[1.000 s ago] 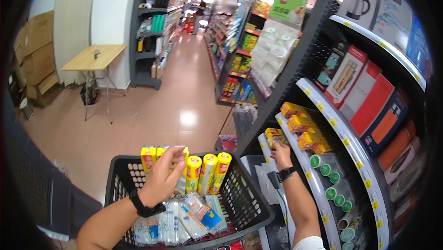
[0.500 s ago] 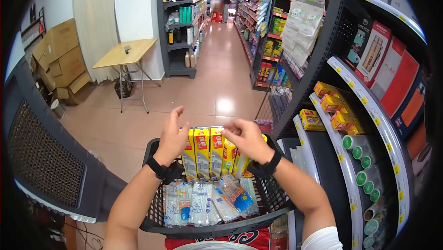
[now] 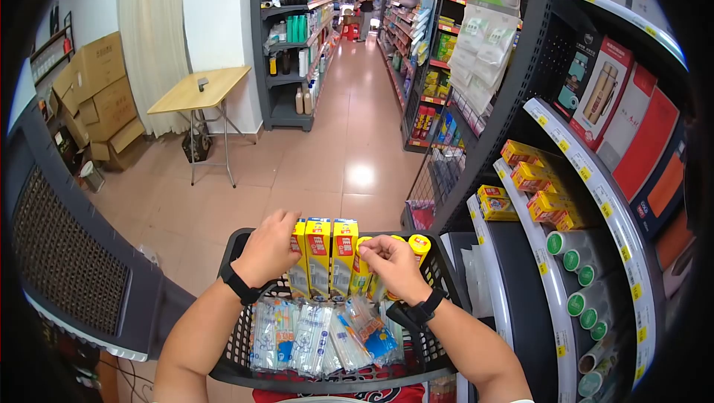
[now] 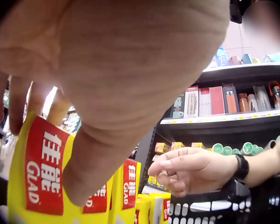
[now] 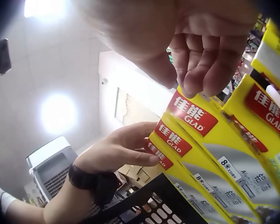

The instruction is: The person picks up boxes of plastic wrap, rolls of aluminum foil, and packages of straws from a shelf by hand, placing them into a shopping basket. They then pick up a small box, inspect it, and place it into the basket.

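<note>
Several tall yellow boxes [image 3: 318,258] stand upright in a row in a black basket [image 3: 335,386], with yellow tubes [image 3: 419,245] to their right. At the leftmost box [image 4: 44,172], my left hand [image 3: 269,250] has its thumb on the front and its fingers behind, gripping it. Beside the right end of the box row is my right hand [image 3: 394,265], its fingers loosely bent and nothing seen in them; in the right wrist view its fingertips [image 5: 191,88] are close to a box top, contact unclear. Clear plastic packets [image 3: 312,336] lie in the basket nearer the body.
At the right are shelves with small yellow boxes [image 3: 497,203], green-capped rolls [image 3: 571,259] and boxed flasks [image 3: 601,94]. A folding table [image 3: 223,84] and cartons [image 3: 104,98] stand at the left beyond a grey slatted unit [image 3: 78,247]. A person [image 3: 363,8] stands down the aisle.
My right hand has come from the small yellow boxes on the shelf to the basket. My left hand has shifted left and down onto the leftmost tall box. The view has turned right.
</note>
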The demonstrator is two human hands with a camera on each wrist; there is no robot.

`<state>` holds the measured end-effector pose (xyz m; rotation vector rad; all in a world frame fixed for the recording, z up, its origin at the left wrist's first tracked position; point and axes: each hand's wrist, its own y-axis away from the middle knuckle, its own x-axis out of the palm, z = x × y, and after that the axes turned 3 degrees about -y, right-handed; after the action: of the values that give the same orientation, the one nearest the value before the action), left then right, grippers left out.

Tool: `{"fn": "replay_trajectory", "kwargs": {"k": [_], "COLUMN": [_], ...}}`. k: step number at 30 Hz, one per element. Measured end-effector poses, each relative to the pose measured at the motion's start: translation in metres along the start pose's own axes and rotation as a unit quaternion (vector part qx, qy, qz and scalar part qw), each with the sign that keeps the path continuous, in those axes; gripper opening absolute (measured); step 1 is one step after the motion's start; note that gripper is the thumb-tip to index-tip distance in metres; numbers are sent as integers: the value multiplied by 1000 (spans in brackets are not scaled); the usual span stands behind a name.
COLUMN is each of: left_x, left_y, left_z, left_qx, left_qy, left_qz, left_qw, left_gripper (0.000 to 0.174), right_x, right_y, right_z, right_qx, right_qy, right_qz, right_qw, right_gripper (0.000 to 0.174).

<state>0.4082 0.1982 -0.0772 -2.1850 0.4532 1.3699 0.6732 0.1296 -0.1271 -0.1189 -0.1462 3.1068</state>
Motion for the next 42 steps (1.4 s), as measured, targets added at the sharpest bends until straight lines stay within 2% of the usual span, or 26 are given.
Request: {"fn": "replay_trajectory", "kwargs": {"k": [13, 19, 22, 25, 27, 29, 35, 36, 37, 39, 40, 41, 42], "left_x": [-9, -14, -12, -14, -21, -27, -57, -59, -60, -55, -51, -48, -46], "left_y": [4, 6, 7, 6, 6, 6, 5, 4, 4, 1, 0, -3, -6], "left_z": [-12, -18, -17, -16, -22, -33, -75, -80, -81, -74, -72, -70, -65], "left_qx": [-3, -1, 4, 14, -2, 5, 40, 38, 36, 42, 32, 23, 27], "left_qy": [2, -1, -9, -19, -10, -8, 50, 160, 269, 318, 437, 549, 586], "left_qz": [0, -6, -5, -21, 48, 49, 6, -30, -68, -75, -101, -124, -128], "left_qw": [1000, 1000, 1000, 1000, 999, 999, 998, 986, 960, 944, 893, 826, 800], "left_gripper": [68, 67, 71, 64, 55, 52, 48, 47, 46, 51, 55, 58, 58], "right_x": [-1, -14, -19, -22, -23, -25, -24, -24, -24, -24, -23, -23, -22], "right_y": [20, 12, 4, 0, -1, -2, 3, 4, 5, 4, 6, 7, 9], "right_z": [17, 28, 17, 17, 16, 16, 37, 38, 37, 36, 41, 43, 44], "right_qx": [16, 12, -3, -6, -4, -3, 22, 28, 25, 7, -2, -5, -11], "right_qy": [17, -27, -7, 16, 27, 15, -2, 7, 12, 9, 17, 22, 10], "right_qz": [22, -18, -20, -17, -15, -10, 2, 17, 23, 53, 68, 72, 101], "right_qw": [999, 999, 1000, 1000, 1000, 1000, 1000, 999, 999, 999, 998, 997, 995], "right_gripper": [21, 18, 19, 21, 21, 25, 37, 44, 44, 51, 58, 58, 60]}}
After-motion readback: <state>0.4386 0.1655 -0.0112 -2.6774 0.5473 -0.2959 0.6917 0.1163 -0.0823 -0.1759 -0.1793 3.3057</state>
